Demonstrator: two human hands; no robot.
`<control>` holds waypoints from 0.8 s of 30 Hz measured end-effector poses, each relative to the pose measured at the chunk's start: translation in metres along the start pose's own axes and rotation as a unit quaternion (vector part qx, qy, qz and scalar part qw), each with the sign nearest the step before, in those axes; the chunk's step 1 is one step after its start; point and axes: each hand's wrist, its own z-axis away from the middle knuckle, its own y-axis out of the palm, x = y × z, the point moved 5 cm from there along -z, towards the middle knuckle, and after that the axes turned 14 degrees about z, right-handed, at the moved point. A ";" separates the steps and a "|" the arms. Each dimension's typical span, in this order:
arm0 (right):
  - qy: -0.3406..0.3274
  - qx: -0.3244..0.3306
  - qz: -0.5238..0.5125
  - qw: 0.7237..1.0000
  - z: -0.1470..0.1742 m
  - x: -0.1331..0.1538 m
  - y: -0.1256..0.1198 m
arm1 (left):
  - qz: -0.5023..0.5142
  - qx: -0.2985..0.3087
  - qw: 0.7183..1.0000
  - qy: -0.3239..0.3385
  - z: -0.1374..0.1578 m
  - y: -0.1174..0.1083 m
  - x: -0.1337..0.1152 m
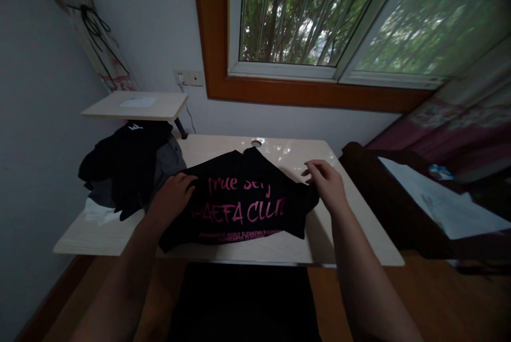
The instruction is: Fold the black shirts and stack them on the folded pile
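Observation:
A black T-shirt (pixel 239 198) with pink lettering is spread across the light wooden desk (pixel 351 225), its lower edge close to the desk's front. My left hand (pixel 173 195) is closed on the shirt's left side, fingers bent over the cloth. At the opposite side, my right hand (pixel 326 182) grips the sleeve, with the thumb and a finger showing above the fabric. Part of each hand's hold is hidden by the hand itself.
Black and grey clothes (pixel 123 164) are heaped at the desk's left, under a raised shelf (pixel 136 105) bearing a white paper. A dark brown sofa-like piece (pixel 367 188) with a white sheet (pixel 443 198) stands at right. Behind the desk is a window (pixel 295 23).

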 end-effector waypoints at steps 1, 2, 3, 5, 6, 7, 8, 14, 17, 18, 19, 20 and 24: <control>-0.016 0.029 0.026 0.999 -0.005 0.007 0.009 | -0.003 0.003 1.000 0.016 -0.009 0.006 -0.008; -0.036 0.064 0.057 0.996 -0.009 0.013 0.020 | -0.001 0.009 1.000 0.027 -0.017 0.014 -0.015; -0.059 0.096 0.090 0.990 -0.013 0.018 0.033 | 0.003 0.019 0.999 0.035 -0.026 0.023 -0.021; -0.119 0.153 0.147 0.970 -0.017 0.026 0.060 | 0.005 0.045 0.999 0.029 -0.042 0.042 -0.031; -0.145 0.176 0.170 0.959 -0.017 0.028 0.074 | -0.001 0.062 0.998 0.018 -0.049 0.051 -0.034; -0.162 0.201 0.184 0.948 -0.015 0.029 0.087 | -0.011 0.077 0.997 0.006 -0.054 0.060 -0.036; -0.157 0.213 0.191 0.945 -0.014 0.028 0.097 | -0.025 0.087 0.996 -0.002 -0.058 0.066 -0.037; -0.097 0.158 0.178 0.966 -0.006 0.017 0.110 | -0.084 0.082 0.992 -0.052 -0.068 0.073 -0.026; -0.071 0.148 0.176 0.971 -0.017 0.002 0.094 | -0.094 0.088 0.989 -0.071 -0.066 0.066 -0.012; -0.055 0.141 0.174 0.973 -0.023 -0.005 0.085 | -0.093 0.088 0.989 -0.072 -0.065 0.064 -0.009; -0.036 0.130 0.171 0.976 -0.030 -0.014 0.074 | -0.092 0.089 0.989 -0.072 -0.064 0.061 -0.006; -0.013 0.118 0.166 0.979 -0.037 -0.023 0.063 | -0.090 0.091 0.989 -0.073 -0.063 0.059 -0.004; 0.200 -0.083 -0.038 0.976 -0.054 -0.074 0.007 | -0.091 0.097 0.988 -0.079 -0.059 0.055 -0.001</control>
